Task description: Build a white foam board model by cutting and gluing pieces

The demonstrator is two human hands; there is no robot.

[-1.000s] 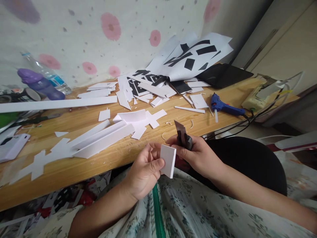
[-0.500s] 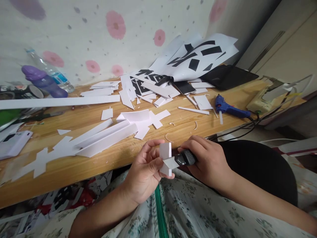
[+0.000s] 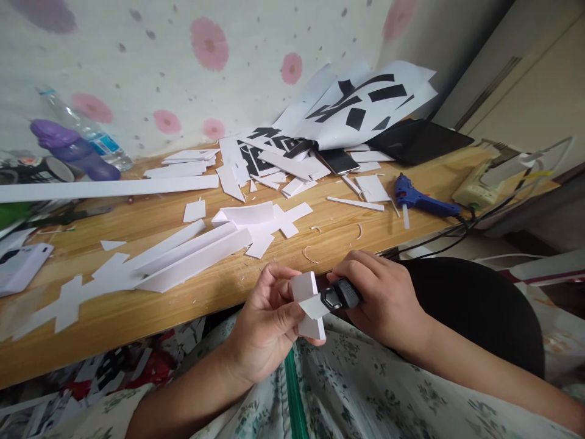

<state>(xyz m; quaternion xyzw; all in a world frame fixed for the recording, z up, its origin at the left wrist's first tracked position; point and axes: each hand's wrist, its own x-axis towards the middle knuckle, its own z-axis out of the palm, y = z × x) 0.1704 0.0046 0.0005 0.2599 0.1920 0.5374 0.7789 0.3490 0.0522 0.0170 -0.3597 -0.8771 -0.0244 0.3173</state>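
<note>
Between the thumb and fingers of my left hand (image 3: pixel 269 326) is a small white foam board piece (image 3: pixel 311 328), held near my lap in front of the table edge. My right hand (image 3: pixel 379 299) grips a black-handled utility knife (image 3: pixel 340 295). Its wide blade (image 3: pixel 314 306) lies across the middle of the piece, close to my left thumb. Whether the blade has gone into the board I cannot tell. Beyond my hands, a white foam board assembly (image 3: pixel 196 259) with raised walls lies on the wooden table (image 3: pixel 219 292).
A blue glue gun (image 3: pixel 423 198) rests at the right, near a power strip (image 3: pixel 478 186) and cables. White scraps (image 3: pixel 292 167) and black-patterned paper sheets (image 3: pixel 365 107) pile up at the back. A purple bottle (image 3: pixel 75 152) and a long white strip (image 3: pixel 109 188) are at the left.
The foam board piece has tilted in my left hand, its lower end swinging slightly right and down. The knife blade stays across it. The view has shifted a little.
</note>
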